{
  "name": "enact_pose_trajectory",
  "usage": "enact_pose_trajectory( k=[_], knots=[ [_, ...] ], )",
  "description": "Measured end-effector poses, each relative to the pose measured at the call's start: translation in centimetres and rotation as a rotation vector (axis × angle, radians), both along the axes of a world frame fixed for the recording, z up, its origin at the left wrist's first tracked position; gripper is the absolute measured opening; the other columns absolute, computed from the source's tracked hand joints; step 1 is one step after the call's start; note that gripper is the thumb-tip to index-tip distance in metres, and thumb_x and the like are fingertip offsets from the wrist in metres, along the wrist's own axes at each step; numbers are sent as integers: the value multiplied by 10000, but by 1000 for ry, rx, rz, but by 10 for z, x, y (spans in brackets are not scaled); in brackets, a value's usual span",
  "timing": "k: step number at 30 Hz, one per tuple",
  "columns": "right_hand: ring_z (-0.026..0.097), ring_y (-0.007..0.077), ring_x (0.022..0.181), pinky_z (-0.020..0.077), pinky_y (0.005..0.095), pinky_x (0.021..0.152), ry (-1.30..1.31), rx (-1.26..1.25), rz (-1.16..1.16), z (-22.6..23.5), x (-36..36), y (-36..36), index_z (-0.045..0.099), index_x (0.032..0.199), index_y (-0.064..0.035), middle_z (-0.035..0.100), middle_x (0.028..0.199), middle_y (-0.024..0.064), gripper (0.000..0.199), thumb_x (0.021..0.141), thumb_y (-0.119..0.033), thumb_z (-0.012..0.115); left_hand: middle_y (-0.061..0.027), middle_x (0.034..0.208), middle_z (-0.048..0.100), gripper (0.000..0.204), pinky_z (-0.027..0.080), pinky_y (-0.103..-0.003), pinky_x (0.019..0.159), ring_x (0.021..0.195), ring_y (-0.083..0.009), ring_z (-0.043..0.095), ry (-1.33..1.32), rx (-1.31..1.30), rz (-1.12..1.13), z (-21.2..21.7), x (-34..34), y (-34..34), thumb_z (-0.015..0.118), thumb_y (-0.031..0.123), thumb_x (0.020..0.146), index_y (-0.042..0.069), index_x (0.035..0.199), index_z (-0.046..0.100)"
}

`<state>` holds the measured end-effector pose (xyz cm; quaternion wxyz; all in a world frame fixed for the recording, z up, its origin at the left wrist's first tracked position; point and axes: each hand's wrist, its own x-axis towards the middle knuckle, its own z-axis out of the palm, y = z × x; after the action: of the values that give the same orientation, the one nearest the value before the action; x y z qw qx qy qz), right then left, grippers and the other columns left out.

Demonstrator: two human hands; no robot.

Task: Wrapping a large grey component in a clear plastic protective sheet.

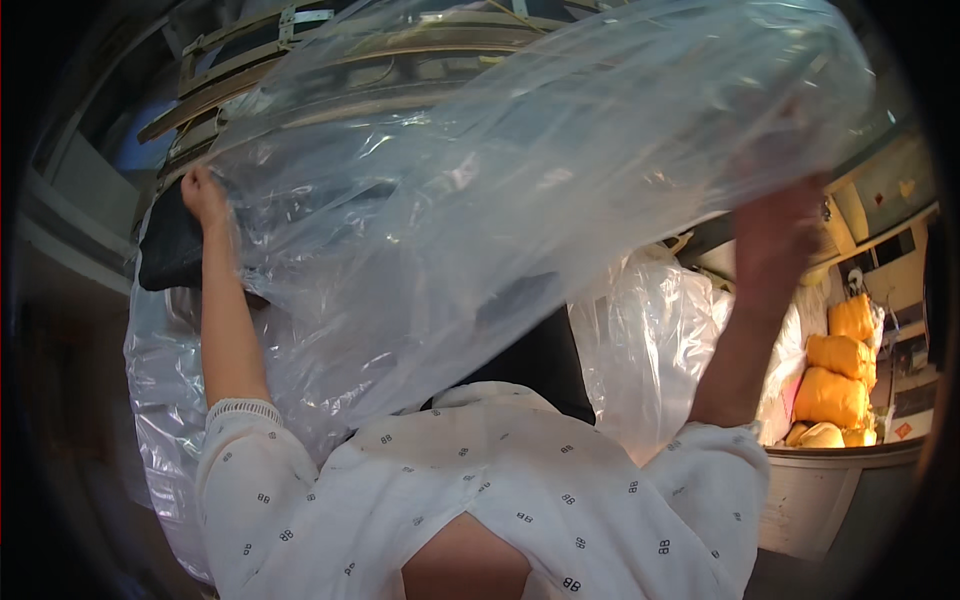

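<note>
A large sheet of clear plastic film (430,220) spreads across the view, wrinkled and raised high at the right. At its left edge, my left hand (204,194) is closed on the film, the arm stretched forward. My right hand (785,165) is raised at the far right, partly behind the film. Its fingers are blurred and veiled, so their grip does not show. Next to my left hand is a black, smooth-surfaced piece (175,240), partly under the film. Another dark surface (540,355) shows below the film's lower edge, close to my body.
Wooden slatted frames (215,95) lie at the far side, partly under the film. More crumpled clear plastic (650,330) hangs right of the middle. Several yellow-orange bundles (835,390) are stacked at the right, beside pale wrapped material (780,400).
</note>
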<state>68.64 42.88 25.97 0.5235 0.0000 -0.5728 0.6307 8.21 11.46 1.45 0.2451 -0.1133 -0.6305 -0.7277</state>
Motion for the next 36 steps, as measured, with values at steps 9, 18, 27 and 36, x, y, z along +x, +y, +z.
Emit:
enact_pose_trajectory(
  k=[9, 18, 27, 36],
  knots=[
    [480, 127, 567, 408, 279, 551, -354, -291, -548, -184, 51, -12, 481, 776, -73, 477, 651, 11, 253, 954, -224, 383, -109, 967, 607, 274, 443, -297, 785, 877, -189, 574, -61, -241, 144, -3, -4, -11, 481, 212, 921, -33, 1026, 546],
    [568, 297, 991, 457, 388, 808, -1358, 844, -2087, 170, 333, 157, 572, 1156, -145, 592, 1093, 173, 373, 866, -376, 538, -65, 872, 548, 209, 411, -269, 741, 797, -149, 509, 264, -629, -173, 42, 89, 41, 454, 211, 936, 12, 972, 503],
    [351, 272, 1260, 277, 421, 1029, -1528, 1409, -946, -132, 61, 168, 423, 1303, -159, 372, 1377, 67, 611, 764, -305, 671, -184, 977, 563, 214, 407, -394, 789, 920, -357, 537, 355, -1200, 494, 12, -68, -230, 434, 178, 924, -3, 992, 525],
    [450, 264, 1044, 385, 391, 809, -1130, 1066, -1094, -144, -39, 175, 540, 1175, -98, 497, 1128, 89, 518, 711, -263, 700, -196, 1004, 564, 267, 401, -387, 811, 943, -356, 532, 195, -1275, 446, 2, -56, -213, 427, 221, 929, -11, 1012, 529]
  ],
)
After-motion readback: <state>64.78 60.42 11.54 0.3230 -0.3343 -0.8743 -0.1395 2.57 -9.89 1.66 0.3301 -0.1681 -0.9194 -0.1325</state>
